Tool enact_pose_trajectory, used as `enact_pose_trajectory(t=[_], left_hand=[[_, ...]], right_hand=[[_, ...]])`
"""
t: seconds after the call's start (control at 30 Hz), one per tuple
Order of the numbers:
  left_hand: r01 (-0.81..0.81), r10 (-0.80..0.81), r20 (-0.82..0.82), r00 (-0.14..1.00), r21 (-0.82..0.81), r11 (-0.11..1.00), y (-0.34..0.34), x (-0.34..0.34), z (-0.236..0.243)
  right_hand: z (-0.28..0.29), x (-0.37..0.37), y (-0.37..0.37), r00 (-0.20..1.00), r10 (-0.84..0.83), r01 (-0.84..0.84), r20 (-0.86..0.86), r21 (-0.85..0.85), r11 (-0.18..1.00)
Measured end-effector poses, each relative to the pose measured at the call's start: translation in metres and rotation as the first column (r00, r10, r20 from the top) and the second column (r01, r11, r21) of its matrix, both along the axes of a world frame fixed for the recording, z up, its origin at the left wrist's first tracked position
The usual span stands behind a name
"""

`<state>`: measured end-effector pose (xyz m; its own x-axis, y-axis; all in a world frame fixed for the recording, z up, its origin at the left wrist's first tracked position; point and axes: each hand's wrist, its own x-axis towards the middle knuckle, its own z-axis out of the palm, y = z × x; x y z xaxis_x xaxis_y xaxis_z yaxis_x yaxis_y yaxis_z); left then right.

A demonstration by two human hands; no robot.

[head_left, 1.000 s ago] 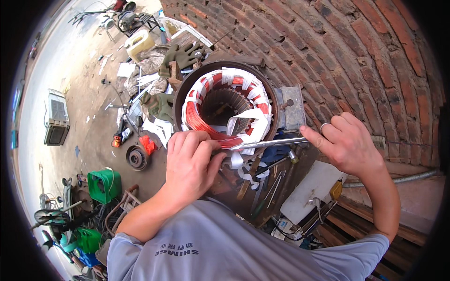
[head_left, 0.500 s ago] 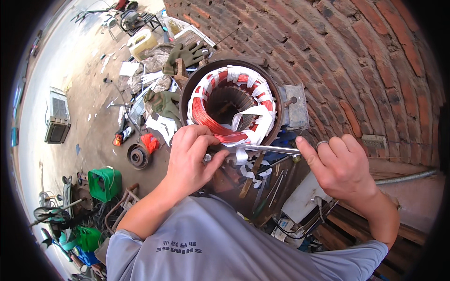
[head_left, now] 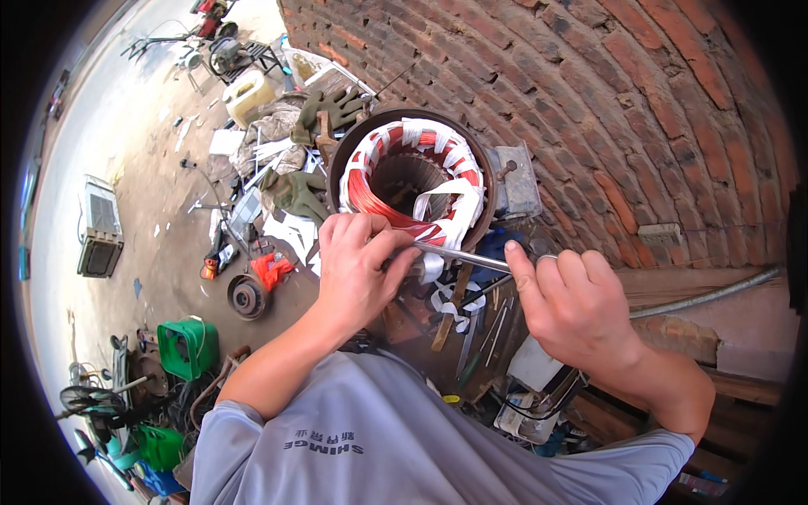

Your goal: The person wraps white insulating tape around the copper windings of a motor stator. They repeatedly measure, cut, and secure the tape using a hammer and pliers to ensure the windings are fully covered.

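Observation:
A motor stator stands before me, its dark round housing (head_left: 336, 160) around a ring of red copper winding (head_left: 364, 198). White binding tape (head_left: 466, 200) wraps much of the ring, with a loose band crossing the right side of the bore. My right hand (head_left: 576, 307) is closed around a slim metal rod (head_left: 465, 256), index finger stretched along it. The rod's far end reaches the winding's near edge. There, my left hand (head_left: 358, 261) is closed in a pinch; its fingertips hide what lies between them. White tape also shows beside its thumb.
A brick wall (head_left: 581, 126) rises close on the right. Olive work gloves (head_left: 295, 192) and paper scraps lie left of the stator. Thin tools and a wooden strip (head_left: 452, 311) lie below it. A green bucket (head_left: 187, 348) and a rotor-like round part (head_left: 247, 297) stand farther left.
My right hand and the rod have shifted left and slightly down, bringing the rod to a steeper slant. My left hand has moved a little right, staying pinched at the winding's edge.

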<state>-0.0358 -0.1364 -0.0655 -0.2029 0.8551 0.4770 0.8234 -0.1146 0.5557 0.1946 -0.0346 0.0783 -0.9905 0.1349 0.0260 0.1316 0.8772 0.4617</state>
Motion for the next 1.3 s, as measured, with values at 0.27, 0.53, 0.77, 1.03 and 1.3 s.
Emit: enact_pose_trajectory(t=[0.27,0.53,0.77,1.03,1.3], left_hand=[[0.029,-0.029,0.03,0.999,0.017,0.999,0.003,-0.005,-0.002],[0.153,-0.247,0.329,0.911,0.285,0.946,-0.022,-0.008,0.011],[-0.055,0.365,0.684,0.632,-0.43,0.901,-0.153,-0.134,-0.078],[-0.164,0.331,0.125,0.935,-0.676,0.719,-0.216,-0.172,-0.095],[0.302,-0.258,0.229,0.938,-0.18,0.936,0.0,-0.082,0.065]], right_hand=[[-0.007,-0.004,-0.003,1.0,0.014,-0.014,-0.013,0.014,1.0],[0.045,0.018,-0.034,0.937,-0.345,0.318,-0.06,-0.27,0.909],[-0.08,0.11,-0.078,0.176,-0.976,0.203,0.13,-0.975,-0.093],[-0.279,0.116,-0.064,-0.046,-0.965,0.575,0.259,-0.783,-0.237],[-0.315,0.11,-0.077,-0.179,-0.949,0.64,0.259,-0.702,-0.313]])
